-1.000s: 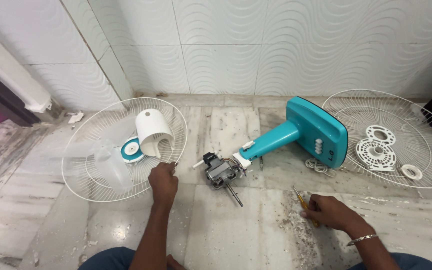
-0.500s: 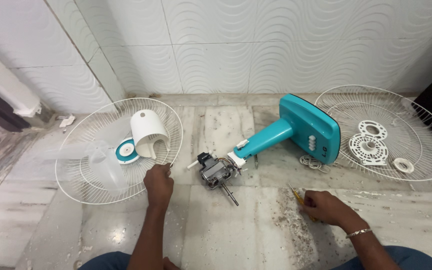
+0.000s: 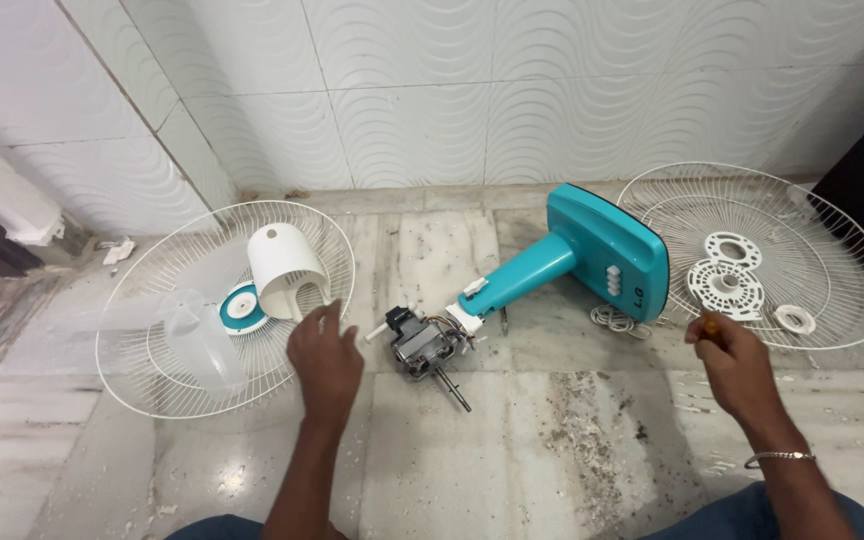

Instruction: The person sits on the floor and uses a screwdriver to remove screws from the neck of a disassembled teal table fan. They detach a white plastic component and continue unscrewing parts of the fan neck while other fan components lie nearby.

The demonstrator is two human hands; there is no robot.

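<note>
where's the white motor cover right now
In the head view the white motor cover lies left of centre inside the left fan grille, beside the teal-and-white hub disc and just above the left hand.

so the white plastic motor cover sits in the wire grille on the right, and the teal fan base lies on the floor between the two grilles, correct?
Not quite. The head view shows the white plastic motor cover in the round white wire grille on the left, near the left hand. The wire grille on the right holds flat white ring-shaped parts instead. The teal fan base does lie on the floor between the two grilles.
</note>
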